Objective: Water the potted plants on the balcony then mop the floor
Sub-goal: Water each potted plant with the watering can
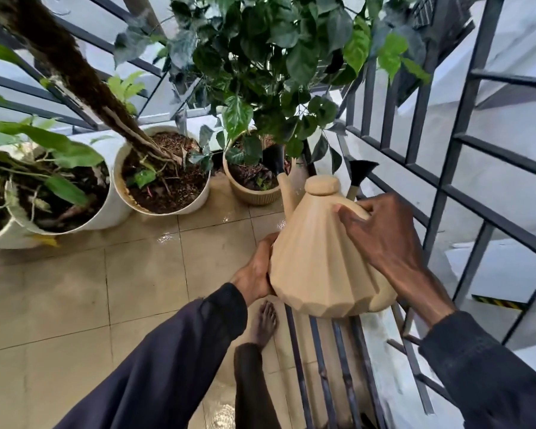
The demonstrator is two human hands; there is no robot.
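Head: left hand [254, 274] half behind can [316, 267]

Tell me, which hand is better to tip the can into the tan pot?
Probably the right hand: it grips the watering can up top, behind the spout aimed at the tan pot. The left hand only cups the can's lower side.

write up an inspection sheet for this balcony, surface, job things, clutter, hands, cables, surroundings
surface: beige tiled floor, wet sheen near the pots
job's things: watering can tilted, black spout tip over the ribbed pot; middle white pot and left white pot beside it; no mop seen
clutter: yellow leaf on the floor, far left
hands: left hand cups the can's side; right hand curls its fingers over its top
cables: nothing seen
surroundings: dark metal railing, pale walls beyond
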